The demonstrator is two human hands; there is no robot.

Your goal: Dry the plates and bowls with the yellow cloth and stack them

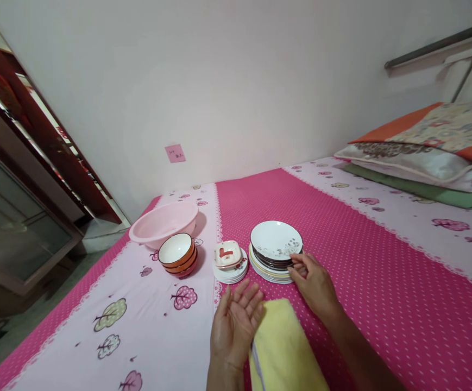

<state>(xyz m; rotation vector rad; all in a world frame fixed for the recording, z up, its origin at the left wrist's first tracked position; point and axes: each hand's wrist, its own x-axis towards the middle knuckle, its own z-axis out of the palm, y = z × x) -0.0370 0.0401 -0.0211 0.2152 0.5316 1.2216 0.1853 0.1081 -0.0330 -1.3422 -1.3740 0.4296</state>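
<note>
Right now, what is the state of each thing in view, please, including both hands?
Large plates: stacked, face up
Right hand: fingers at the large plates' edge, grip unclear
Left hand: open, palm up, empty
Yellow cloth: folded
Small plates: stacked
Square dish: upright, above the small plates
Round bowls: nested, upright
Pink basin: upright
Cushions: piled

Bed (256, 190)'s pretty loaded tbh: pink basin (166, 218), bowl stack (184, 264), small plates (230, 278), big plates (275, 236), yellow towel (287, 345), plus a pillow pile (419, 157) over right.
</note>
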